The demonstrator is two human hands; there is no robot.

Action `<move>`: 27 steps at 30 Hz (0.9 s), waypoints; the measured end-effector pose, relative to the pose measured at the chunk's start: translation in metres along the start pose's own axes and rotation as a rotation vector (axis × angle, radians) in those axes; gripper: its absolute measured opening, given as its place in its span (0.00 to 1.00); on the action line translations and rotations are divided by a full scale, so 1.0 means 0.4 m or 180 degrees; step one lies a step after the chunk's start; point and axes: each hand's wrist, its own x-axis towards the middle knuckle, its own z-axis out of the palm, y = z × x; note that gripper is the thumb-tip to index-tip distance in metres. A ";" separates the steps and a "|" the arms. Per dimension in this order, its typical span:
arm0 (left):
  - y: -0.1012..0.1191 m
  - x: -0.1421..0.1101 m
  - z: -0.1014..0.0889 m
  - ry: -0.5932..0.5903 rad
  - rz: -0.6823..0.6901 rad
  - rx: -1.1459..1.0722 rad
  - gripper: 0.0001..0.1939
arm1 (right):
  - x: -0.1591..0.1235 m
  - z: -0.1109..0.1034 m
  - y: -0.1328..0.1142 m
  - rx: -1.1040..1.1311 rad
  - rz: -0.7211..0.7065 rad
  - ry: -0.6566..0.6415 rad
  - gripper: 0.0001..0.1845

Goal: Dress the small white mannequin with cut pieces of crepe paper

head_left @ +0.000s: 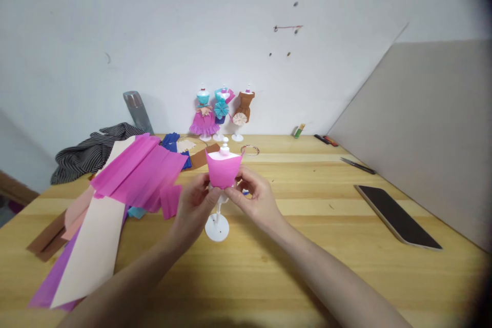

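A small white dress form [217,227] on a round base stands in front of me on the table. A piece of pink crepe paper [224,170] wraps around its chest, with pointed upper corners sticking out at both sides. My left hand [197,205] pinches the paper's lower edge from the left. From the right, my right hand [257,196] pinches the same lower edge, its thumb close to the left thumb at the waist. The fingers behind the form are partly hidden.
Left of my hands lies a pile of crepe paper sheets [134,169], beside a striped cloth [92,151] and a bottle [138,111]. Three dressed forms [243,105] stand against the wall. A tablet [397,215], tweezers [357,165] and a glue stick [299,130] lie toward the right.
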 end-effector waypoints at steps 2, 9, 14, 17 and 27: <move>0.003 -0.003 0.004 0.0023 -0.0050 0.0001 0.11 | -0.003 0.008 0.003 -0.0095 -0.0040 0.0069 0.06; -0.003 0.009 0.006 0.0153 -0.0055 -0.0044 0.09 | -0.004 0.022 0.019 -0.0091 -0.0122 0.0064 0.05; -0.010 0.016 -0.007 0.0092 0.0079 0.0278 0.10 | -0.001 0.009 0.023 0.0090 -0.0002 -0.0083 0.09; -0.019 0.020 -0.019 0.0206 0.0063 0.0479 0.10 | 0.002 -0.005 0.037 0.0195 0.0102 -0.0183 0.13; -0.020 0.027 -0.039 0.0193 -0.0137 0.0360 0.16 | 0.055 -0.073 0.032 0.0591 0.0307 0.0010 0.22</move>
